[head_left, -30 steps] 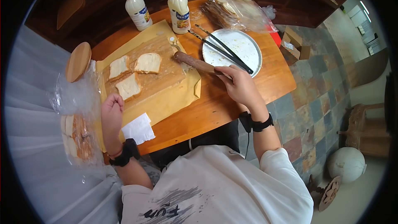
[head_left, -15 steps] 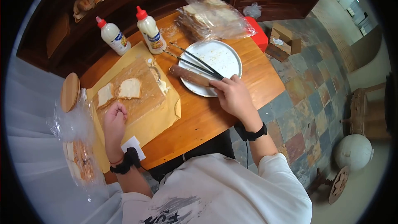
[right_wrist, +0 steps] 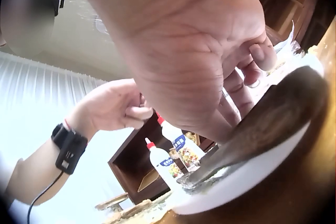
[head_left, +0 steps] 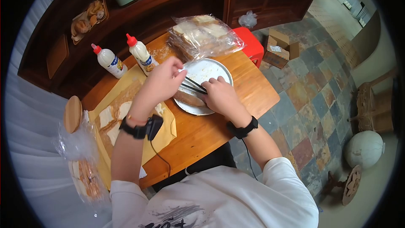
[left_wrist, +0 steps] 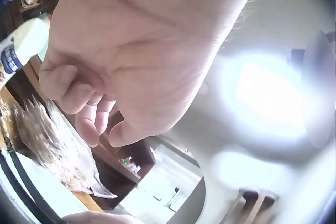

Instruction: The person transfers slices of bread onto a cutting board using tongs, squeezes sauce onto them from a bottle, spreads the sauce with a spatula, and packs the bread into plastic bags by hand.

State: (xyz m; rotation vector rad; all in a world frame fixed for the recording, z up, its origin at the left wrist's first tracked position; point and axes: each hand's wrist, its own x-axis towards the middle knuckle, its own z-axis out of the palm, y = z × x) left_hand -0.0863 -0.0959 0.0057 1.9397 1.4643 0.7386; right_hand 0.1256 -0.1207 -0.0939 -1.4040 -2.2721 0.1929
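My right hand (head_left: 221, 97) is low over the round white plate (head_left: 225, 72), its fingers bent around the rear end of black tongs (head_left: 195, 85). A brown wooden paddle-like tool (head_left: 187, 99) lies on the plate beside that hand; the right wrist view shows its broad end (right_wrist: 294, 100) just under the fingers. My left hand (head_left: 162, 80) hovers at the plate's left side, fingers loosely curled, with nothing visible in them in the left wrist view. Bread slices (head_left: 106, 117) lie on the wooden board (head_left: 120, 99), partly hidden behind my left forearm.
Two red-capped squeeze bottles (head_left: 112, 63) stand behind the board. A clear bag of sliced bread (head_left: 204, 36) lies at the back of the table, another bag of bread (head_left: 86, 179) at the left. Beyond the right end are a red stool (head_left: 249, 44) and cardboard box (head_left: 280, 50).
My right hand has set the brown tool on the plate and moved to the tongs. My left hand has risen from the board and moved right to the plate. The head view has shifted.
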